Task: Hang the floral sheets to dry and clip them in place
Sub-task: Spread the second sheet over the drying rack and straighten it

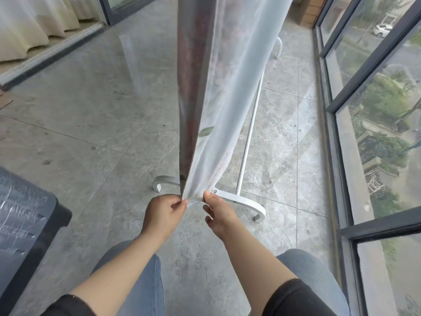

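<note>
Head view looks down at two bare hands and a hanging sheet point(218, 87). The sheet is thin and pale, with a green leaf print point(206, 131) low on it. It comes down from the top of the picture and gets narrow near the bottom, just above the floor point(91, 110). You cannot see what it hangs from up high.

The left hand point(163, 215) pinches the bottom edge of the sheet between thumb and fingers. The right hand point(219, 214) pinches the same edge just beside it, thumb on top. The two hands are close together, with a small bit of cloth pulled tight between them.

Behind the sheet stands a white rack. Its curved foot point(248, 202) sits on the grey floor just beside the right hand, and a thin white pole point(249, 135) goes up from it along the sheet.

On the right is a big window point(376, 99) with dark frames, and trees and a white car point(382, 30) show outside. Cream curtains point(29, 23) hang at the top left. A dark thing wrapped in clear plastic point(25, 215) sits at the lower left. Blue jeans point(145, 281) and black sleeves point(298, 299) show at the bottom.
</note>
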`<state>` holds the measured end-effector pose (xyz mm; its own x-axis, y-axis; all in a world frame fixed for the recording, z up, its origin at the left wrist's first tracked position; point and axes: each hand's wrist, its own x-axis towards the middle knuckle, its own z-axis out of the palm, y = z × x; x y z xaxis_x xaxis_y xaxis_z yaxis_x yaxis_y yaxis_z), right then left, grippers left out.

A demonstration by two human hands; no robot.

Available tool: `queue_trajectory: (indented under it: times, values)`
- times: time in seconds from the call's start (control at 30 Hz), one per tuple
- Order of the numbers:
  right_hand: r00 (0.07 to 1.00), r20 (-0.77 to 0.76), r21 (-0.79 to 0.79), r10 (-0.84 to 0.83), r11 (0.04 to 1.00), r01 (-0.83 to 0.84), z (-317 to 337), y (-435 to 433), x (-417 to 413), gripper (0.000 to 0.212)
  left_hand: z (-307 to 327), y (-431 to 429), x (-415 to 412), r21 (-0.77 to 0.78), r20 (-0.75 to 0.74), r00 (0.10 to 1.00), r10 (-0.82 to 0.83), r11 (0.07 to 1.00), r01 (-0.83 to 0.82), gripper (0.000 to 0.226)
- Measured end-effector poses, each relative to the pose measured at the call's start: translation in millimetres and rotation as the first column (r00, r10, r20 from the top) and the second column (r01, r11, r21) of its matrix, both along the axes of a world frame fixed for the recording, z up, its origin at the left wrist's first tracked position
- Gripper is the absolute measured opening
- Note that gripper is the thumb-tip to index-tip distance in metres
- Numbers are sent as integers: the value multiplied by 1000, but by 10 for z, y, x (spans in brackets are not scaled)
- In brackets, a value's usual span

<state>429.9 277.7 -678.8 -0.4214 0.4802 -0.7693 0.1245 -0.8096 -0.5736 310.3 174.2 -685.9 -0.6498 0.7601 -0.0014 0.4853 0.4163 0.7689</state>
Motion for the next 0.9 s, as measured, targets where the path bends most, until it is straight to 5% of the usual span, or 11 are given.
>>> queue_trajectory:
  times: [0.23,0.33,0.47,0.63,0.9]
  values:
    - [988,-152,-66,41,996,-52,119,122,111,11,136,9,-56,-22,70,997,36,999,-35,39]
    - [992,-91,-11,88,996,-89,218,92,197,21,236,-26,49,-93,143,987,68,994,-55,20]
    - [999,12,105,40,994,-41,338,64,406,16,272,-136,297,-174,152,986,76,984,-49,29]
    - [995,50,258,-89,963,73,446,188,778,22,401,-1,648,-24,314,949,30,999,-24,7]
    - [988,88,384,-126,919,83,920,299,1189,22,972,211,1060,51,420,907,-42,998,23,23]
